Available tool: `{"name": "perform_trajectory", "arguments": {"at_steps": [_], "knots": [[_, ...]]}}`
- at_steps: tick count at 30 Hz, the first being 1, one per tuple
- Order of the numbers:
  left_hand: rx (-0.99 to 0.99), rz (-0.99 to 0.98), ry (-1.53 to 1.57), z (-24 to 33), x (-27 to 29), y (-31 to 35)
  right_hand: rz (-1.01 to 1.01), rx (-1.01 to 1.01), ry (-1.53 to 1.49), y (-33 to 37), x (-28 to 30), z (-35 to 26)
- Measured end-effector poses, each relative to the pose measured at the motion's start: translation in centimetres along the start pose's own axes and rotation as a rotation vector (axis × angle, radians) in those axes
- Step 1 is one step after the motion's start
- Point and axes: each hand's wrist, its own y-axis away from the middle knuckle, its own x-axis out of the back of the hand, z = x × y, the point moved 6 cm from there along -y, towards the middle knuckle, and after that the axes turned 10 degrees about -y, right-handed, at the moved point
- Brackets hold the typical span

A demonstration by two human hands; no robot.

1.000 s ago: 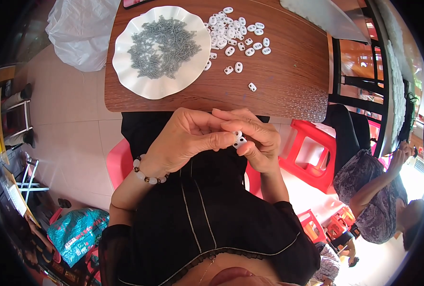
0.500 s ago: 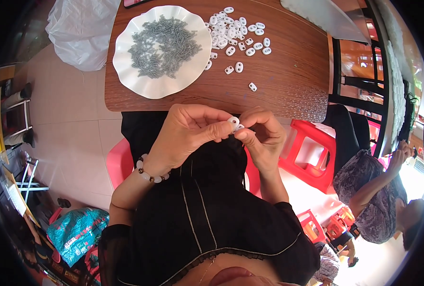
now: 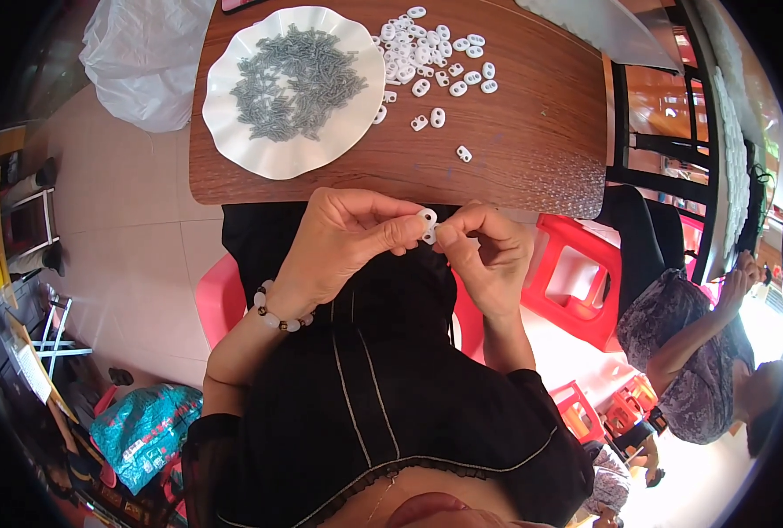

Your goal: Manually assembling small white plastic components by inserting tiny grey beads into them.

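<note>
Just beyond the table's near edge, my left hand (image 3: 343,242) pinches a white two-hole plastic piece (image 3: 428,215), which looks like a cord lock part, between thumb and forefinger. My right hand (image 3: 490,251) is closed at its lower right side, thumb and forefinger pressed against the white plastic; whether they grip a separate part is hidden by the fingertips. On the table, a white scalloped plate (image 3: 229,132) holds a heap of small grey metal springs (image 3: 299,84). To its right lies a loose pile of white two-hole plastic pieces (image 3: 405,57), with several scattered nearer me.
The brown wooden table (image 3: 532,106) spans the far side. A white plastic bag (image 3: 145,66) is at the left, a teal bag (image 3: 145,431) at lower left. Red stools (image 3: 576,277) stand at the right, where another person (image 3: 691,352) sits.
Both hands stay close together. The white plastic has turned slightly between my fingers, and my right thumb and forefinger have drawn up closer against it.
</note>
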Motion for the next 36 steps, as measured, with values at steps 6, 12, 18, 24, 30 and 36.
{"name": "perform_trajectory", "arguments": {"at_steps": [6, 12, 18, 24, 30, 36], "knots": [[-0.008, -0.001, 0.001, -0.1, 0.0, -0.1, 0.028, -0.016, 0.043, 0.1, -0.2, 0.0], [0.002, 0.013, 0.016, -0.3, 0.0, -0.1, 0.101, -0.011, -0.008, 0.2, -0.2, 0.2], [0.029, -0.05, 0.078, -0.3, -0.2, 0.1, 0.035, -0.047, -0.197, 0.1, -0.2, 0.6], [0.059, -0.097, 0.178, -0.4, -0.6, 0.2, -0.015, -0.089, -0.247, 0.7, -0.7, 0.9], [0.072, -0.089, 0.214, -0.4, -0.7, 0.4, -0.014, 0.218, -0.036, 1.1, -0.8, 1.2], [0.021, -0.097, 0.177, 0.2, -0.7, 0.5, -0.001, 0.169, -0.064, 0.2, -0.8, 0.9]]}}
